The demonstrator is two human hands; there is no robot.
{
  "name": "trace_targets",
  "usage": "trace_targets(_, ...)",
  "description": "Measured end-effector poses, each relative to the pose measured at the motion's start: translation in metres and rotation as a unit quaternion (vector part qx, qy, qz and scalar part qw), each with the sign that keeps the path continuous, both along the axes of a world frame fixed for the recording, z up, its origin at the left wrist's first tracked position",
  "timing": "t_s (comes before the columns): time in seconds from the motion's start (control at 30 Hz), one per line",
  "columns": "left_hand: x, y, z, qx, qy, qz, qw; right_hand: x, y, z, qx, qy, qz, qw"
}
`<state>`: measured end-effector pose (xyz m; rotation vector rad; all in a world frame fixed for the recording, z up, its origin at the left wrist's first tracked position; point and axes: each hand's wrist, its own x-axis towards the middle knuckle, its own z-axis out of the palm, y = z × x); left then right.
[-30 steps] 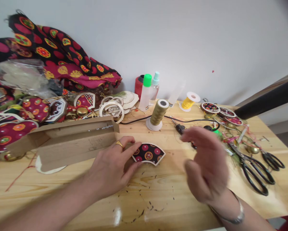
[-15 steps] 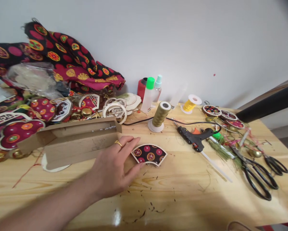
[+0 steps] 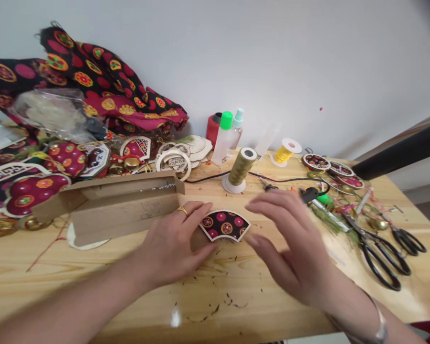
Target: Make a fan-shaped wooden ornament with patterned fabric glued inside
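Table [image 3: 136, 306] was littered; right hand [image 3: 292, 243] hung spread, empty; left hand [image 3: 175, 239] curved near, grip hard to tell; fan-shaped piece [image 3: 226, 226] lay flat between them, fabric already inside pale rim; wooden blanks [image 3: 201, 148] behind showed none yet

The light wood-grain tabletop [image 3: 265, 310] extends beneath the fingers [image 3: 198, 215] and to both sides. A plain pale grey wall [image 3: 265, 57] stands beyond the fingers, bearing one small red mark [image 3: 321, 109]. A black cylindrical bar [image 3: 408, 145] slants in, far right of the fingers. One glare spot [image 3: 175, 316] lies nearer than the fingers.
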<state>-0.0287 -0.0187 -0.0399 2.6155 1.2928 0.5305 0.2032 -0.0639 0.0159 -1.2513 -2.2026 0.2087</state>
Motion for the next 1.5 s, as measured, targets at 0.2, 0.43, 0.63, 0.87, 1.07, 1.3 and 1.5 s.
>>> trace_targets(0.2,0.000,0.001,-0.001,0.026,-0.022,-0.009,0.999,0.005,0.036,-0.014,-0.182,0.001,0.019,0.983)
trace_targets(0.43,0.001,0.001,-0.002,0.033,-0.026,-0.008,0.999,0.013,0.030,-0.013,-0.234,-0.057,0.030,0.970)
trace_targets(0.63,0.001,0.002,-0.002,0.032,-0.028,-0.009,0.999,0.012,0.032,-0.018,-0.238,-0.063,0.024,0.969)
trace_targets(0.87,0.001,0.001,-0.003,0.037,-0.035,-0.010,0.999,0.012,0.032,-0.021,-0.229,-0.050,0.025,0.972)
trace_targets(1.07,0.002,0.001,-0.003,0.041,-0.037,-0.012,0.998,0.010,0.030,-0.022,-0.221,-0.049,0.018,0.974)
trace_targets(1.3,0.002,0.001,-0.005,0.036,-0.032,-0.012,0.999,-0.001,0.029,-0.023,-0.200,-0.082,-0.008,0.976)
trace_targets(1.5,0.001,0.001,-0.004,0.024,-0.031,-0.015,0.999,-0.004,0.028,-0.024,-0.177,-0.098,-0.009,0.979)
